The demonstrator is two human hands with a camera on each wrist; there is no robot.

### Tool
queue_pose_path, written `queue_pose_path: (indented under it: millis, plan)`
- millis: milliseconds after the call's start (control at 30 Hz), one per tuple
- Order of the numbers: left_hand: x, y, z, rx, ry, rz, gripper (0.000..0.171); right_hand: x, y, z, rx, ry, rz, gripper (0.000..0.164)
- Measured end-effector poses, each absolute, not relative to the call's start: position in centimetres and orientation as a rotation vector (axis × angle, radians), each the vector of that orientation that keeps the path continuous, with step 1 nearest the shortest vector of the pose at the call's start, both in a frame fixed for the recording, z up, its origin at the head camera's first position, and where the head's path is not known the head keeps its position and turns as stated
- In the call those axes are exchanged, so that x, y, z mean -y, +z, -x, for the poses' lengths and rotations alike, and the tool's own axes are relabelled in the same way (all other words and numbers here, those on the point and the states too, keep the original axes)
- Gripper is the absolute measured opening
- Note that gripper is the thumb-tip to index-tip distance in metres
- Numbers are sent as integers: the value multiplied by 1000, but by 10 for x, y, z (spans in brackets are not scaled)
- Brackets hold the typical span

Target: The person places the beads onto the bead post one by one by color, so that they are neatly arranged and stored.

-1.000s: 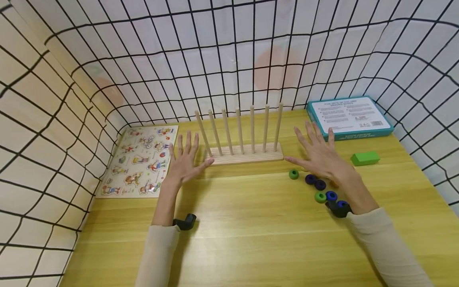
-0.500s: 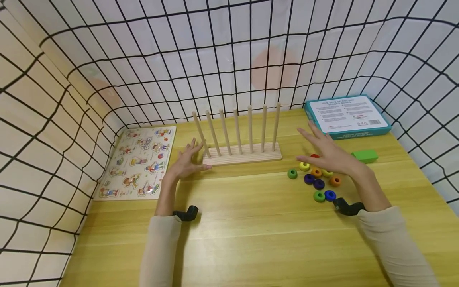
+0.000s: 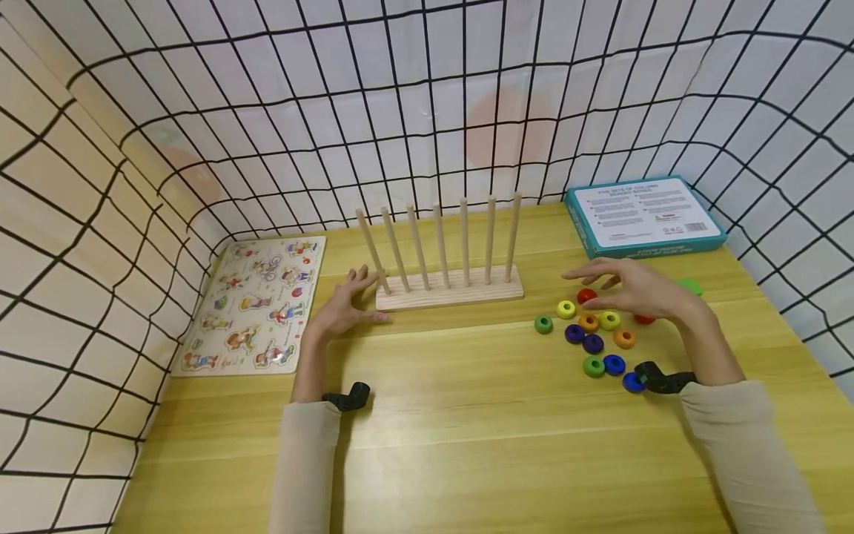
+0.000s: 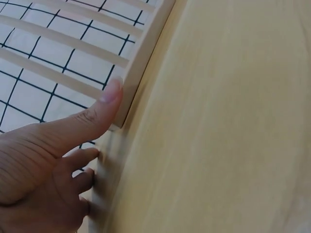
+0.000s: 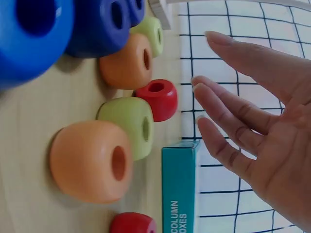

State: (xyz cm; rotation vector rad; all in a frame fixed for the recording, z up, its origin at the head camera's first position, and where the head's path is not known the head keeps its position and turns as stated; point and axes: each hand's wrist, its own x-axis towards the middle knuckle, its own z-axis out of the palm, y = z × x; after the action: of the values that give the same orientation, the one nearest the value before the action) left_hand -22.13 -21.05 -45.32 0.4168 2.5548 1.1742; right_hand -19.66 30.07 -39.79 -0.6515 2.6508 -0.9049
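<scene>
A wooden peg rack (image 3: 450, 297) with several upright, bare pegs stands mid-table. My left hand (image 3: 339, 308) is at the rack's left end, thumb by the front corner and loosely bent fingers beside the end. In the left wrist view, the thumb (image 4: 92, 116) overlaps the corner of the base. On the right, my right hand (image 3: 634, 285) hovers over a group of coloured beads, fingers relaxed and nothing between them. Near it are a red bead (image 3: 587, 296), a yellow bead (image 3: 565, 309), an orange bead (image 3: 623, 338), purple, green and blue ones. Another red bead (image 3: 644, 320) is partly hidden under the hand.
A picture puzzle board (image 3: 250, 304) lies at the left. A teal box (image 3: 647, 215) lies at the back right, with a green block (image 3: 690, 285) mostly hidden behind the right hand. Black wire mesh (image 3: 427, 111) encloses the table's back and sides.
My left hand has lowered from spread fingers to the rack's left end. My right hand has come down and right, its fingers closer together, uncovering several beads.
</scene>
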Motion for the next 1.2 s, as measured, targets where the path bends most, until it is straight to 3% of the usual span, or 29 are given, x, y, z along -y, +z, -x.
queue_pose_path:
  millis: [267,667,967,1200]
  plan:
    - [212,-457,222,-2573,1138,-428,89,-292,-402,201,-2610,-874,687,39]
    - [211,-454,223,-2597,1148,-389,80,-283,-414,206,-2544,-919,586,33]
    - [213,-455,223,-2586,1163,-374,82,-281,-413,207,-2560,-888,542,30]
    - [214,-457,224,-2581,1194,-385,80,-283,-400,207,-2596,-985,671,28]
